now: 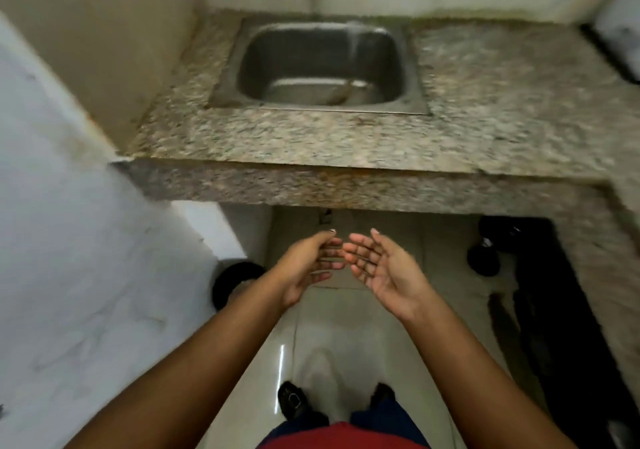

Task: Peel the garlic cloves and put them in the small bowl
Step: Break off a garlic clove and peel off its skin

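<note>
Garlic cloves and small bowl are lying out of view, while left hand [306, 268] and right hand [382, 270] are hovering empty, fingers relaxed open, before the speckled granite tabletop [485, 102] and steel sink [242, 78]; probably pre-peel rinsing, next fetching garlic.

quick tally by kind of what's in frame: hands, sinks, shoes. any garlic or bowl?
Hands: 2, left hand and right hand, both open and holding nothing
Sinks: 1, steel sink set in the granite counter
Shoes: 2, left shoe and right shoe
Garlic cloves: 0 in view
Bowls: 0 in view
Total: 5
</note>
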